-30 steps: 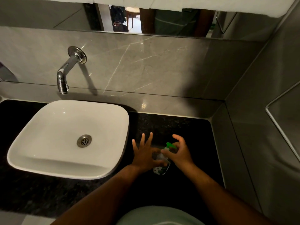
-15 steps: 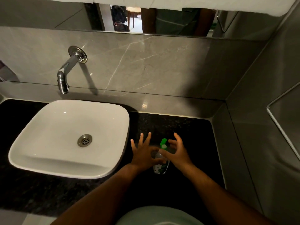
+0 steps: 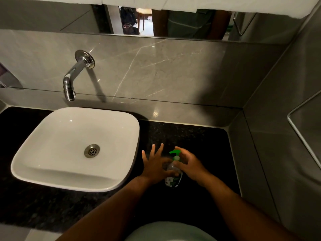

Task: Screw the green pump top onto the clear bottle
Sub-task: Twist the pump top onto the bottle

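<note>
The small clear plastic bottle (image 3: 172,176) stands upright on the black speckled stone counter (image 3: 199,140), just to the right of the white square ceramic basin (image 3: 52,136) and well clear of the chrome wall spout (image 3: 70,84).

Change since the two earlier views: the green plastic pump top (image 3: 174,153) has rotated. One second ago its nozzle pointed right and away; half a second ago it pointed up the frame; it now points left, toward the basin. The bottle has kept its place on the counter. This indicates that the threading step is in progress and that the pump top is turning on the neck rather than spinning the whole bottle.

Grip state: the left hand (image 3: 154,168) braces the bottle body, thumb and forefinger pinched against its near side, the remaining fingers (image 3: 152,150) splayed and free of it. The right hand (image 3: 189,164) is curled over the pump top, fingertips closed on the collar below the nozzle.

Assessment: the pump top sits on the bottle neck and looks upright, so cross-threading seems unlikely. Whether the collar is fully seated cannot be determined; the right hand hides the joint. Further turns are probably required until resistance is felt. The light bottle may tip if the left-hand brace slackens.
</note>
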A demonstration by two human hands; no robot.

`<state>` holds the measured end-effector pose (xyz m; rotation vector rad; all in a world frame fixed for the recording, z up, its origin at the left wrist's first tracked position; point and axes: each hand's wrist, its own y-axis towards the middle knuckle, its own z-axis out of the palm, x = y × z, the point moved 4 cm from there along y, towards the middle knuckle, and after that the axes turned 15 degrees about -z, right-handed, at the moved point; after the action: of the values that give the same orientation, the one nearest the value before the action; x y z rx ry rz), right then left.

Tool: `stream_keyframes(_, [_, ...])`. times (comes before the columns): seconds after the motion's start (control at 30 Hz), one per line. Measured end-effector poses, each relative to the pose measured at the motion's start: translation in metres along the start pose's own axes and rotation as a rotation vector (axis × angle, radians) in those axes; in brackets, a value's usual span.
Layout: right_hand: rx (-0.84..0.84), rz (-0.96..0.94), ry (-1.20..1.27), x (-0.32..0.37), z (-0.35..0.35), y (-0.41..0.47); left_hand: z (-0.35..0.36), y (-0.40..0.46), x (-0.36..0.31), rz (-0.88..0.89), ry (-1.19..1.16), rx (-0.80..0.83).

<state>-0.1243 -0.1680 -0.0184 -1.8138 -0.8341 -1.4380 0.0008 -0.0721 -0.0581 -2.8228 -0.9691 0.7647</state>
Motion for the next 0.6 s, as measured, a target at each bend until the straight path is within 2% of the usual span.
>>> stream_keyframes(0.1, [0.076, 0.006, 0.056, -0.001, -0.006, -0.001, 0.003, 0.002, 0.001, -0.004, -0.01, 0.079])
stream_keyframes(0.2, [0.006, 0.004, 0.062, -0.005, -0.009, -0.003, 0.005, 0.002, -0.001, -0.003, 0.025, 0.079])
stream_keyframes(0.27, [-0.087, 0.005, 0.036, -0.008, -0.007, -0.003, 0.007, 0.0, -0.002, -0.024, 0.024, 0.046])
stream_keyframes(0.4, [-0.45, 0.011, 0.044, -0.013, 0.004, -0.009, 0.009, -0.006, -0.01, -0.113, -0.029, -0.086])
stream_keyframes(0.47, [-0.557, 0.015, -0.024, -0.013, 0.008, -0.013, 0.01, -0.008, -0.014, -0.12, -0.014, -0.125])
stream_keyframes(0.53, [-0.516, -0.011, -0.06, -0.012, 0.007, -0.012, 0.01, -0.007, -0.011, -0.14, -0.044, -0.09])
stream_keyframes(0.6, [-0.35, -0.029, 0.001, -0.013, 0.001, -0.006, 0.009, -0.005, -0.005, -0.173, -0.094, 0.003])
